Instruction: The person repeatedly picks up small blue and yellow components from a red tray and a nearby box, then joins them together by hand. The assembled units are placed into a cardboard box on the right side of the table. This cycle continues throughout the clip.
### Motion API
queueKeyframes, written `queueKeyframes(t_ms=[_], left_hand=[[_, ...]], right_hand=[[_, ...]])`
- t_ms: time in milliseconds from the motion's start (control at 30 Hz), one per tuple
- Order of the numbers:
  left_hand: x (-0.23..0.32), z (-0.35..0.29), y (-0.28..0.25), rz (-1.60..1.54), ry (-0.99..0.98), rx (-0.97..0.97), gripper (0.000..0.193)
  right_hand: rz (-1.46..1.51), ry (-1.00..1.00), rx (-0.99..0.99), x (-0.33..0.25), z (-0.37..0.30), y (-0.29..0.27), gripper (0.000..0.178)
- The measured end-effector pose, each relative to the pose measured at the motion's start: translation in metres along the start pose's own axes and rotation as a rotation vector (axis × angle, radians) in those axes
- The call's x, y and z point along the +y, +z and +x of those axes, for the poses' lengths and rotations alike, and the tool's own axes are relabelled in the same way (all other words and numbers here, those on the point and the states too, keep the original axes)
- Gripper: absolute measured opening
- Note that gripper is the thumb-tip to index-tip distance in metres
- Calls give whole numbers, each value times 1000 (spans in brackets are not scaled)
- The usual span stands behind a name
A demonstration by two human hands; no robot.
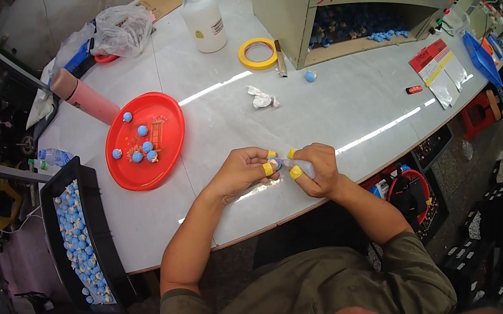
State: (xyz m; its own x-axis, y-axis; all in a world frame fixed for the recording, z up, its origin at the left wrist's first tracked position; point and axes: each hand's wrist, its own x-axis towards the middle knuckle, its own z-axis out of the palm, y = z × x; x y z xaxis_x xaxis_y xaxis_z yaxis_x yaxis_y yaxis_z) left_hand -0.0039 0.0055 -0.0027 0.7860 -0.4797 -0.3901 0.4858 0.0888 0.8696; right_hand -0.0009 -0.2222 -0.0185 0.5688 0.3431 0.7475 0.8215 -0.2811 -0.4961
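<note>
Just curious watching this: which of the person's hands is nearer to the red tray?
Left. The left hand sits just right of the red tray; the right hand lies farther right, beyond it.

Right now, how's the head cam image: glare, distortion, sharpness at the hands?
Head view: strong fisheye, the white table edge bows and corners go black; bright glare streaks cross the tabletop; left hand and right hand reasonably sharp, but the small piece between them is too tiny to resolve.

White squeeze bottle [204,21] with a pale label stands far centre. Red-and-white printed sheet [435,66] lies flat at the right edge, and there's a clear plastic bag [122,28] crumpled far left.
</note>
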Motion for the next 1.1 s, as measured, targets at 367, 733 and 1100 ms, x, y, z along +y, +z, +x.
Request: queueKeyframes(t_ms=[367, 733, 1100], left_hand=[[0, 1, 4, -32, -7, 71, 33], [-2, 3, 4, -23, 27, 86, 30], [-1, 2, 5, -15, 21, 87, 30]], right_hand=[[-106, -63, -23, -7, 2, -4, 23], [-136, -76, -7, -6, -2, 0, 23], [-108, -68, 16, -7, 0, -2, 24]])
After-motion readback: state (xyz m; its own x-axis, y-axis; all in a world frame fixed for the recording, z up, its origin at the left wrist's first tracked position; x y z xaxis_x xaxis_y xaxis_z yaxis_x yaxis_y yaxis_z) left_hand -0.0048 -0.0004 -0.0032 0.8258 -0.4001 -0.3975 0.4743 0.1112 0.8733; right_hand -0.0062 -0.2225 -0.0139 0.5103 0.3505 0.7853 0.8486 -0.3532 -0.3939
